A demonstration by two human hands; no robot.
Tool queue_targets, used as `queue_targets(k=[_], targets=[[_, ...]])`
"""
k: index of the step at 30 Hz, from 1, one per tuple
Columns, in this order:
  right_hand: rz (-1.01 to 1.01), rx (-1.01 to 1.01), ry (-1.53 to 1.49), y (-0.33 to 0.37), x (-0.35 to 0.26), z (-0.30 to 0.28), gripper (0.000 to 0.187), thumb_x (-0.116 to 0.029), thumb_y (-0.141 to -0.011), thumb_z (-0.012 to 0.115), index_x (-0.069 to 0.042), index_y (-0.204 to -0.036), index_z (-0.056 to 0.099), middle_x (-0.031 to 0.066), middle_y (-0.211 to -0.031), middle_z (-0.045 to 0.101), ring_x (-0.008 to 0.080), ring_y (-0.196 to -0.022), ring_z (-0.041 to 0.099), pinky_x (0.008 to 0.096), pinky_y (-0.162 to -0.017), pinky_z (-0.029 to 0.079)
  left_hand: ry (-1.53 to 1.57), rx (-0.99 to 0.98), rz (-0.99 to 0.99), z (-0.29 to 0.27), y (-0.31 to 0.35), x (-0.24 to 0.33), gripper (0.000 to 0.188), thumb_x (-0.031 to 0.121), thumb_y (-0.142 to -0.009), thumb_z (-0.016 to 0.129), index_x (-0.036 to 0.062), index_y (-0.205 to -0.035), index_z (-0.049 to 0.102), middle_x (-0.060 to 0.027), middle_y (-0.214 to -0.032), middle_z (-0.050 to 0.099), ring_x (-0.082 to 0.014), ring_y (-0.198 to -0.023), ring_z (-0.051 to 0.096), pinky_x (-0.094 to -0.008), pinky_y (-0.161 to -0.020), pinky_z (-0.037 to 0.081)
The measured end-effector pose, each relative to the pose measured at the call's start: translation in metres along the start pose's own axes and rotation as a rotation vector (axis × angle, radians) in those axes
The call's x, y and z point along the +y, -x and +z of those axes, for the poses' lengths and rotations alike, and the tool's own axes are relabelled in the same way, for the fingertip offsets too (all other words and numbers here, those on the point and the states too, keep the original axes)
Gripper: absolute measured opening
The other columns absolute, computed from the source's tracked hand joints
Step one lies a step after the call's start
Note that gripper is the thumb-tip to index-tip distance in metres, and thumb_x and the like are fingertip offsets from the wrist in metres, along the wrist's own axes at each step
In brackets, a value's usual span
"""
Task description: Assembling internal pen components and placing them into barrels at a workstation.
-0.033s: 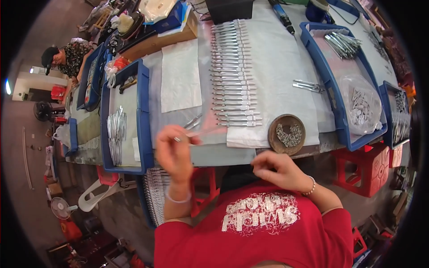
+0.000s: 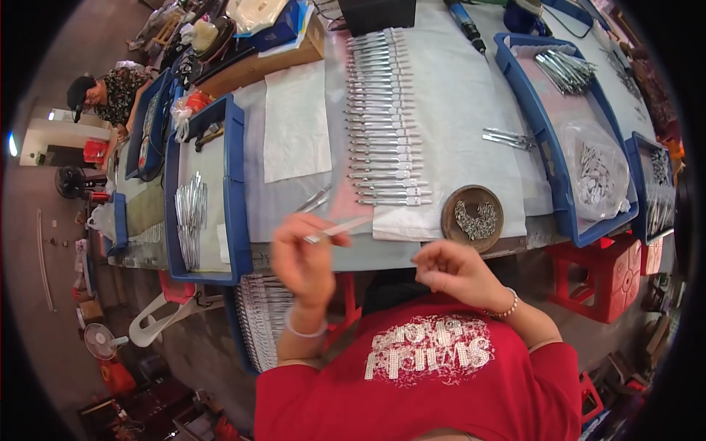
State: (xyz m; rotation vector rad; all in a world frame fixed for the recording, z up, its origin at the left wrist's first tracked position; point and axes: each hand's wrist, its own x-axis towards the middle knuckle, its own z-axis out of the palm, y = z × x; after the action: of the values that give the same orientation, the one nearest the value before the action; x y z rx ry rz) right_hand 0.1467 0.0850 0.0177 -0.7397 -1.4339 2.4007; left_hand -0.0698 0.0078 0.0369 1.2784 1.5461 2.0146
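My left hand [image 2: 303, 261] is raised at the table's near edge, its fingers pinched around a thin, flat metal strip [image 2: 353, 225] that points right. My right hand [image 2: 462, 275] is held at the edge too, just below a round brown bowl [image 2: 448, 209] of small metal parts [image 2: 476, 220]. Its fingers are curled together; whatever they may hold is hidden. Beyond the hands, a long column of slim silver metal pieces [image 2: 384, 121] lies side by side. A few loose metal pieces [image 2: 315, 198] rest just past my left hand.
Blue trays stand on both sides: the left tray [image 2: 235, 184] holds long metal strips, the right tray [image 2: 531, 117] metal rods and a plastic bag [image 2: 592, 173] of parts. A blue tool [image 2: 465, 23] lies at the back. A person [image 2: 118, 95] sits far left. Red stools [image 2: 599, 283] stand below.
My left hand has shifted right and slightly lower with the metal strip, which shows more plainly now. The right hand has moved only slightly.
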Motion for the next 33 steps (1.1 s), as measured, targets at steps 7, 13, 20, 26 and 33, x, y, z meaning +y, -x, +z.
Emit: queue_targets(k=[7,13,20,26,33], targets=[[0.021,0.09,-0.811,-0.013,0.011,-0.006,0.019,-0.018,-0.088,0.06,-0.002,-0.097,0.056,0.0036,-0.075,0.054,0.0055,-0.056,0.042,0.02,-0.052,0.036,0.021,-0.243,0.043,0.044,0.078,-0.012,0.022,-0.009,-0.077,0.06,0.0006,-0.09,0.046,-0.0163,-0.092,0.058,-0.0213,-0.073,0.063,-0.0288,-0.066,0.055],[0.006,0.251,-0.409,-0.003,0.007,-0.013,0.014,-0.012,-0.088,0.058,0.001,-0.089,0.058,0.0033,-0.069,0.056,0.0049,-0.051,0.043,0.0194,-0.049,0.036,-0.074,-0.49,-0.228,0.041,0.064,0.004,0.028,-0.001,-0.077,0.065,-0.0021,-0.102,0.052,-0.015,-0.093,0.063,-0.0187,-0.075,0.063,-0.027,-0.067,0.051],[0.102,0.246,-0.072,-0.004,-0.007,-0.009,0.013,-0.013,-0.088,0.06,0.0,-0.089,0.06,0.0021,-0.071,0.059,0.0029,-0.055,0.048,0.0164,-0.046,0.036,0.281,-0.554,-0.996,0.042,0.054,0.009,0.016,0.003,-0.088,0.056,-0.0048,-0.101,0.052,-0.0072,-0.083,0.063,-0.0067,-0.072,0.058,-0.0196,-0.064,0.047],[0.114,0.276,-0.088,-0.009,-0.007,-0.007,0.013,-0.013,-0.088,0.06,0.0,-0.088,0.06,0.0012,-0.07,0.059,0.0025,-0.055,0.049,0.0158,-0.046,0.036,0.404,-0.577,-1.075,0.045,0.057,0.0,0.013,0.006,-0.088,0.059,-0.0038,-0.092,0.052,-0.0044,-0.072,0.063,-0.0033,-0.063,0.055,-0.0173,-0.056,0.043],[0.216,0.239,-0.096,-0.02,-0.007,-0.014,0.014,-0.013,-0.089,0.059,0.0,-0.086,0.06,0.0001,-0.065,0.057,0.0022,-0.052,0.048,0.0164,-0.044,0.034,0.477,-0.649,-1.121,0.04,0.054,-0.008,0.013,0.008,-0.089,0.058,-0.0022,-0.089,0.05,-0.0062,-0.074,0.063,-0.005,-0.065,0.056,-0.0187,-0.058,0.044]])
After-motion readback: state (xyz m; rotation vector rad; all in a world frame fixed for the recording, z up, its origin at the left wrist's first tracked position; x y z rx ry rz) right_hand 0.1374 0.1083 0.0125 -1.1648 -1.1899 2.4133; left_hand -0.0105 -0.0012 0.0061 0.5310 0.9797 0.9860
